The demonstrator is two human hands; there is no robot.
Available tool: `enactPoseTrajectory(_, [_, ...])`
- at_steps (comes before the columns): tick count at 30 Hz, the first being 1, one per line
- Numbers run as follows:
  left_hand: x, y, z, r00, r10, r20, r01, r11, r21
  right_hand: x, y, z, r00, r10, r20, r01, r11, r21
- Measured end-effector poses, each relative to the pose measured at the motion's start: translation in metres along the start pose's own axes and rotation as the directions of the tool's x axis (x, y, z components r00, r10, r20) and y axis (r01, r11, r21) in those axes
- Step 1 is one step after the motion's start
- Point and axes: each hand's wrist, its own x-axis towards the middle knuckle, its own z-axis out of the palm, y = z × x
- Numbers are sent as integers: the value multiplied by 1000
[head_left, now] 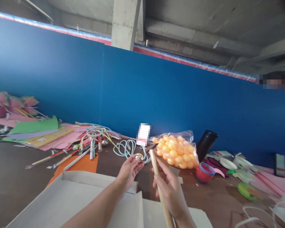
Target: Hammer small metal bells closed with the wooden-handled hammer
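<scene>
Pinched between the fingertips of my left hand [128, 172] is a shiny silver ball [139, 157]. My right hand [169, 186] is closed round the pale wooden handle of a hammer [156, 167], whose dark head points up and away from me, close to the ball but apart from it. A light blue cord [125, 147] lies coiled just past my left hand. Beyond the hammer head sits a clear bag of orange balls [175, 150]. An open grey-white cardboard box [85, 193] lies under my forearms.
A second silver ball [104, 142] lies near tubes and sticks on the left. Coloured paper sheets [35, 126] spread further left. To the right stand a black cylinder [206, 144] and a red cup [204, 174]. Behind the table rises a blue partition [156, 88]; a person's head shows over it.
</scene>
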Motion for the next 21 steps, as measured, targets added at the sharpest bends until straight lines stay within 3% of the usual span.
enactPoseTrajectory(6, [2, -1, -1, 1000, 12, -12, -13, 1000, -17, 1, 8, 2, 994, 35, 104, -29, 998, -53])
enactPoseTrajectory(14, [0, 0, -1, 1000, 0, 15, 0, 1000, -10, 1, 0, 0, 999, 30, -20, -30, 1000, -3])
enactPoseTrajectory(21, [-1, 0, -1, 999, -1, 47, 1, 1000, 6, -1, -1, 2, 1000, 16, 6, -15, 999, -46])
